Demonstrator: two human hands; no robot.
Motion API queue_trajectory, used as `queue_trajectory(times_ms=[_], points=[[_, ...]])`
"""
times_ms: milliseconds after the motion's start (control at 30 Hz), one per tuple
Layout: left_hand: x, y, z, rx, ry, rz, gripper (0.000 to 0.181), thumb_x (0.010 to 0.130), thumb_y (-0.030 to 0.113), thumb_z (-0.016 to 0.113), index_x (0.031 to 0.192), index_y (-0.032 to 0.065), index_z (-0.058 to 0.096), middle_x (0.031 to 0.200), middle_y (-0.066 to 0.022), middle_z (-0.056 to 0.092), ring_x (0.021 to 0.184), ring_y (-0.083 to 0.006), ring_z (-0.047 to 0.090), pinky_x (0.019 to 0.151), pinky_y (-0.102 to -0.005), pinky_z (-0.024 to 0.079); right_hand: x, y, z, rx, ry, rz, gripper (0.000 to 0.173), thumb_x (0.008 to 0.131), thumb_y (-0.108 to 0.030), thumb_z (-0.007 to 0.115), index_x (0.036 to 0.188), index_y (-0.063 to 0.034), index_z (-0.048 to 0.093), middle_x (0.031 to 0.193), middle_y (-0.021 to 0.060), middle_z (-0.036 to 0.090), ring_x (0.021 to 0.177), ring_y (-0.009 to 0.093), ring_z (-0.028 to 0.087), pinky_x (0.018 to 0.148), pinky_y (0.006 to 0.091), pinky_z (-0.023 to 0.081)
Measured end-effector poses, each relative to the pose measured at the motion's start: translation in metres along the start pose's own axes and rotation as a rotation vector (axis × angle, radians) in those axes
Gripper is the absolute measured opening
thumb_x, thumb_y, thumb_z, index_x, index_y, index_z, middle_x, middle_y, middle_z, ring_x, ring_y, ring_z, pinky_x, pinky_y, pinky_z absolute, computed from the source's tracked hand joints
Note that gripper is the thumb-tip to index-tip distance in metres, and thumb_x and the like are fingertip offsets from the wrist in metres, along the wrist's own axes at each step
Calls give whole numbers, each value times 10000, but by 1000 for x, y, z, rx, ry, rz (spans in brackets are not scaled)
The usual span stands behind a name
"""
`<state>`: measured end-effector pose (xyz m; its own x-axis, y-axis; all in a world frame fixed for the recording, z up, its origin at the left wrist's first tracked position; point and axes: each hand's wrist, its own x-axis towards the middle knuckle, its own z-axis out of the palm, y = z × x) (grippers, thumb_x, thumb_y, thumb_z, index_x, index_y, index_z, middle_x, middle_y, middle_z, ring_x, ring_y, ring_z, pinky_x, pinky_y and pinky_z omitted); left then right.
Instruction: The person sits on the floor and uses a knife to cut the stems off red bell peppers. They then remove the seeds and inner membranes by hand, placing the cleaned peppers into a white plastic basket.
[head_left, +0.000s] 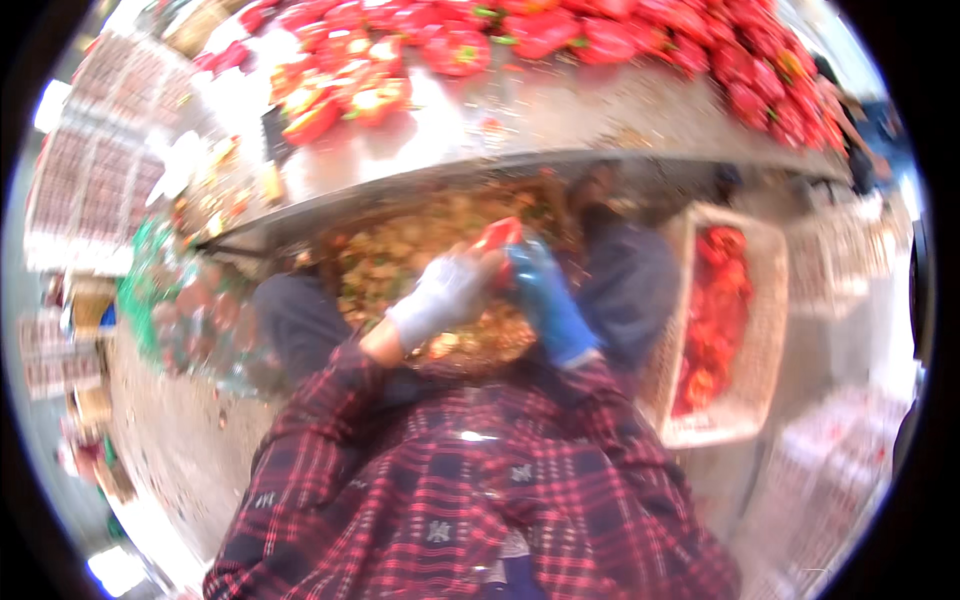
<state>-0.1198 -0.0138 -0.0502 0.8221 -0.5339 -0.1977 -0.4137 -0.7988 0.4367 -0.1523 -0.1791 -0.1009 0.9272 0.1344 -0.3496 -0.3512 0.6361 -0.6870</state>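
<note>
A red bell pepper (498, 234) is between my two hands, over a heap of pale pepper cores and scraps (390, 262) that lies between my knees. My left hand (448, 289), in a white glove with bare fingertips, grips it from the left. On its other side, my right hand (544, 292) in a blue glove closes around it. Blur and the fingers hide most of the pepper, and I cannot tell whether a tool is in either hand.
A metal table (540, 112) piled with red bell peppers (540, 31) spans the front. To the right stands a light plastic crate (765, 330) of red peppers (712, 322). At left are a green mesh bag (146, 292) and stacked crates (97, 172). Part of another person (862, 142) shows far right.
</note>
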Motion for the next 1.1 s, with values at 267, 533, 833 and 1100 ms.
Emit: queue_trajectory(times_ms=[267, 533, 833, 1100], points=[[-18, 21, 44, -104, 297, 370, 587, 775, 126, 726, 1320, -3, 549, 1280, -198, 596, 1095, -383, 601, 955, -460, 496, 10, 20, -33, 239, 103, 158, 198, 984, -231, 606, 1126, -93, 611, 985, 19, 640, 886, 117, 619, 778, 284, 518], [2, 19, 66, -149, 231, 32, 387, 932, 249, 597, 1272, 67, 557, 1094, -199, 674, 960, -373, 667, 813, -468, 535, 15, 34, -48, 16, 87, -60, 256, 1000, -302, 553, 1103, -84, 637, 980, 17, 638, 893, 115, 610, 763, 284, 520], [25, 13, 70, -636, 102, -335, 400, 954, 370, 638, 1252, 104, 636, 1061, -150, 725, 977, -231, 702, 832, -392, 536, 9, 26, -56, -52, -54, 10, 355, 997, -328, 545, 1219, -55, 595, 1075, 52, 613, 975, 138, 612, 788, 314, 553], [-18, -19, 1, -22, 300, -318, 336, 879, 219, 643, 1188, 86, 640, 924, -173, 690, 829, -342, 675, 726, -460, 524, 22, 26, -46, -48, -21, -257, 323, 1008, -239, 547, 1203, 15, 590, 1088, 104, 652, 1000, 205, 651, 858, 353, 555]])
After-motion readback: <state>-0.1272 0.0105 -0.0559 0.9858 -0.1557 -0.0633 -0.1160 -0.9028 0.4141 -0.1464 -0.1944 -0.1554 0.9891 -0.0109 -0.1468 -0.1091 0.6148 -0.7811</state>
